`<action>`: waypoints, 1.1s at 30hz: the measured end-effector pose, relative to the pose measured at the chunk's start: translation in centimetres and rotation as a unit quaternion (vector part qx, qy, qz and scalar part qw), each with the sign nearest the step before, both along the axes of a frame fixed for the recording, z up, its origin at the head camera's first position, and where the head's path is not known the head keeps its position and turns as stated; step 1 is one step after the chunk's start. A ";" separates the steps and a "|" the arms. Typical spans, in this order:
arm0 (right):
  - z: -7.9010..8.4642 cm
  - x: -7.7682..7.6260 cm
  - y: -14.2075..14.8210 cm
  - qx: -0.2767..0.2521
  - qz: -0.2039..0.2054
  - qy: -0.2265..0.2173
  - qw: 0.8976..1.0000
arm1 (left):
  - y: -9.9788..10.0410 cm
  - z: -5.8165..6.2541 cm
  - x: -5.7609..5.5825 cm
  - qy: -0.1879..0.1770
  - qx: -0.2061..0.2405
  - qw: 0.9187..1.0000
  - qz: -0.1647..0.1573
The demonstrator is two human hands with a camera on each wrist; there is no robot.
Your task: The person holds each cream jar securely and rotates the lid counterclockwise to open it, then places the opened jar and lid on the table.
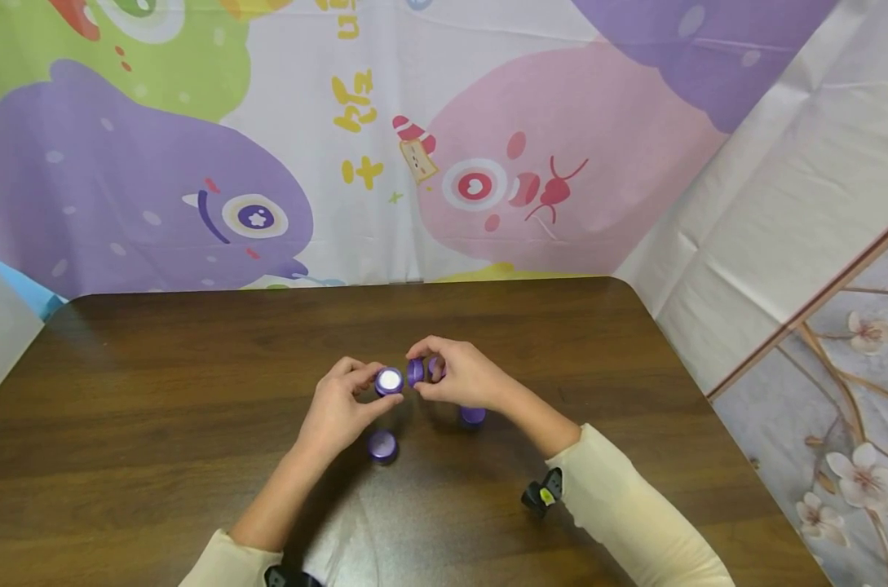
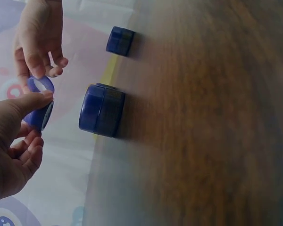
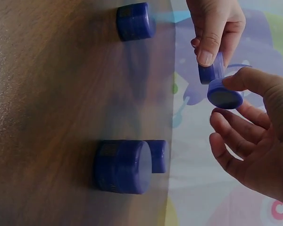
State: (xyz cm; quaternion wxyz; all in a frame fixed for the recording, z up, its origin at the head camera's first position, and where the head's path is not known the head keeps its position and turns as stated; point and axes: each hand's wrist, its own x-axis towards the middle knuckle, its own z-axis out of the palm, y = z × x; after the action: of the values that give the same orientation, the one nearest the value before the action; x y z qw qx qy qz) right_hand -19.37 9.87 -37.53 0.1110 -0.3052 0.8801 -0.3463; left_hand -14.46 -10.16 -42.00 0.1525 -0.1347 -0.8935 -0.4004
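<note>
Three jars on table

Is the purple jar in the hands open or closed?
Open: the left hand holds a white-faced piece, the right hand a separate purple piece, a gap between them in the head view.

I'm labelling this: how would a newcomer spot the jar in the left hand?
Over the brown table, the left hand pinches a purple jar. In the head view, its white face sets it apart from the purple piece in the right hand and the other jars.

left hand pinches 1 jar, seemingly purple
</note>
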 end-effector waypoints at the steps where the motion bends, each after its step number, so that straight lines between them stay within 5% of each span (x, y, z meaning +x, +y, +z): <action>1: -0.1 0.0 0.0 0.000 -0.002 0.001 1.000 | 0.0 -0.1 0.0 -0.001 -0.002 1.000 0.000; 33: -3.6 -1.2 -1.5 -0.042 -0.045 -0.049 0.997 | -1.3 -1.1 -1.4 -0.123 -0.056 0.990 0.040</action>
State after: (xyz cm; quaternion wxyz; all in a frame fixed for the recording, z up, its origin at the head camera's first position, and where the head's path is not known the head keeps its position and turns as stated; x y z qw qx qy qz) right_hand -20.56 8.32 -41.13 0.1249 -0.2522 0.8714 -0.4019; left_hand -15.89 -11.46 -43.10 0.0492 -0.0570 -0.9309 -0.3574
